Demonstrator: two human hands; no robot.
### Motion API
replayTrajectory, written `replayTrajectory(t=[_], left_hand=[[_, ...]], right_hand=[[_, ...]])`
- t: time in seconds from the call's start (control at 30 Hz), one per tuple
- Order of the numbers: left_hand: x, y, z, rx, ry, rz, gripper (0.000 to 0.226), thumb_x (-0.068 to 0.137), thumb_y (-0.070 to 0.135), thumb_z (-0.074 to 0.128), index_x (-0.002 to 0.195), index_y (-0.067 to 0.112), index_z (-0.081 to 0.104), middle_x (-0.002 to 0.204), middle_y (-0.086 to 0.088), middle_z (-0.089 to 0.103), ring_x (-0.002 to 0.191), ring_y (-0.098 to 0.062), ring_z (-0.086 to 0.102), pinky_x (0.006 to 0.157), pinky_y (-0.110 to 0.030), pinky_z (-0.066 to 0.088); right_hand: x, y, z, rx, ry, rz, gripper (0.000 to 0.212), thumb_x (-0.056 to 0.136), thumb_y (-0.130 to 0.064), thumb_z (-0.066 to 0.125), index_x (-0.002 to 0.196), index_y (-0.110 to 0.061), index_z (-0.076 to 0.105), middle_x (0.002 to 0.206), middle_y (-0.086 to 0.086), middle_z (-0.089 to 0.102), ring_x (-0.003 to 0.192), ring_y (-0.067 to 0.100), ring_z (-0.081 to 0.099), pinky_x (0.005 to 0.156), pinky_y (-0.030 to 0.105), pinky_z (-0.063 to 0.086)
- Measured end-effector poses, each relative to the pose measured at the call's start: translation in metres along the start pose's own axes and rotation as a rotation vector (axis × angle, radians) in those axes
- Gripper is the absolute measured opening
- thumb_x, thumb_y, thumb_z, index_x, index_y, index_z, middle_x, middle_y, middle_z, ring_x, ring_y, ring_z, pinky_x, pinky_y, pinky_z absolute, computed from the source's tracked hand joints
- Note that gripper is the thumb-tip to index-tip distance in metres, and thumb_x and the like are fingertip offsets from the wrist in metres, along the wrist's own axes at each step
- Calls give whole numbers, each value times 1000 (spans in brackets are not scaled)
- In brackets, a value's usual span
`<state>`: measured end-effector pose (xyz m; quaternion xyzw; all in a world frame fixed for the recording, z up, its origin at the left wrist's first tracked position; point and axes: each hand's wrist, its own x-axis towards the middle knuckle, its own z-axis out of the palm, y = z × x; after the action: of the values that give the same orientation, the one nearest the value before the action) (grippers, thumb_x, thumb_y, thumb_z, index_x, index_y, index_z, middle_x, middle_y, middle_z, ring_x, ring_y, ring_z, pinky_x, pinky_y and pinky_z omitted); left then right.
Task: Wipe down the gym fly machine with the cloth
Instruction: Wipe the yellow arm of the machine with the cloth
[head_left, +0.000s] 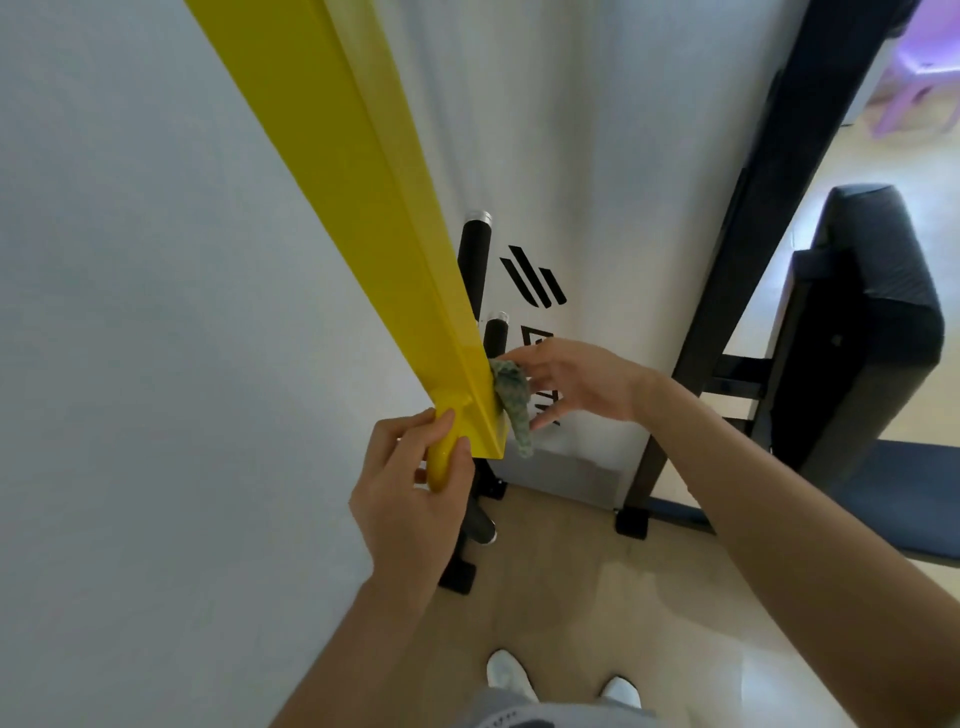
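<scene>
Green cloth (511, 395) under straight right fingers (545, 410) on beam (395, 234); left fingers (460, 467) grip peg (440, 470).

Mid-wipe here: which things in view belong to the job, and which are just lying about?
Job: cloth, pressed on by the right hand; yellow arm; yellow handle, gripped by the left hand.
Lying about: purple stool; white shoes.

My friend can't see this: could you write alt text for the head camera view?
A person's right hand presses a crumpled green cloth against a long yellow metal bar, while the left hand grips its rounded yellow handle.
</scene>
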<state>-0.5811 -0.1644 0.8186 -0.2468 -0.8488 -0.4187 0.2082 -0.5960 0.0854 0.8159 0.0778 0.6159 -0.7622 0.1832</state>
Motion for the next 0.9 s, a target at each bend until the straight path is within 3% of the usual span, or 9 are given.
replayTrajectory(t=[0.13, 0.27, 0.43, 0.57, 0.7, 0.8, 0.9], left_hand=[[-2, -9, 3, -60, 12, 44, 27, 84, 25, 78, 108, 12, 76, 108, -1, 68, 86, -13, 67, 57, -29, 59], [-1, -13, 4, -71, 17, 86, 26, 84, 23, 79, 106, 10, 77, 107, -3, 69, 84, -11, 67, 58, -24, 57], [-7, -5, 7, 11, 91, 37, 26, 85, 22, 78, 109, 13, 76, 108, -2, 70, 87, -12, 67, 57, -32, 59], [-16, 10, 16, 117, 180, -59, 24, 88, 22, 75, 110, 14, 76, 110, -1, 71, 91, -14, 69, 60, -33, 60], [-24, 26, 22, 181, 267, -102, 23, 92, 23, 70, 112, 14, 77, 113, 0, 72, 93, -10, 68, 71, -27, 59], [-28, 34, 24, 197, 307, -118, 23, 94, 22, 68, 114, 14, 76, 116, 0, 71, 95, -11, 69, 77, -26, 58], [-31, 39, 29, 198, 341, -123, 23, 95, 20, 68, 116, 13, 75, 118, -1, 71, 98, -12, 69, 82, -28, 59]], right_hand=[[0, -4, 4, 14, 53, -47, 36, 86, -45, 56, 112, -29, 74, 127, 8, 65, 115, 25, 65, 85, 43, 60], [1, -20, 4, 33, 6, -75, 53, 90, -59, 43, 123, -28, 70, 132, 7, 65, 120, 23, 64, 89, 35, 57], [7, -22, -5, 18, -80, -48, 59, 92, -64, 35, 124, -29, 71, 137, 7, 63, 127, 26, 59, 102, 44, 52], [11, -11, -15, -56, -174, 72, 63, 91, -69, 37, 131, -30, 65, 138, 7, 60, 127, 26, 57, 96, 47, 56], [12, -14, -22, -37, -260, 148, 71, 91, -69, 43, 142, -21, 55, 145, 8, 54, 129, 31, 55, 98, 59, 53], [8, -29, -20, -1, -312, 147, 67, 89, -67, 52, 135, -19, 61, 144, 9, 54, 127, 34, 58, 90, 57, 56], [5, -42, -14, 69, -289, 108, 66, 92, -66, 51, 132, -15, 64, 142, 14, 53, 126, 38, 58, 92, 59, 55]])
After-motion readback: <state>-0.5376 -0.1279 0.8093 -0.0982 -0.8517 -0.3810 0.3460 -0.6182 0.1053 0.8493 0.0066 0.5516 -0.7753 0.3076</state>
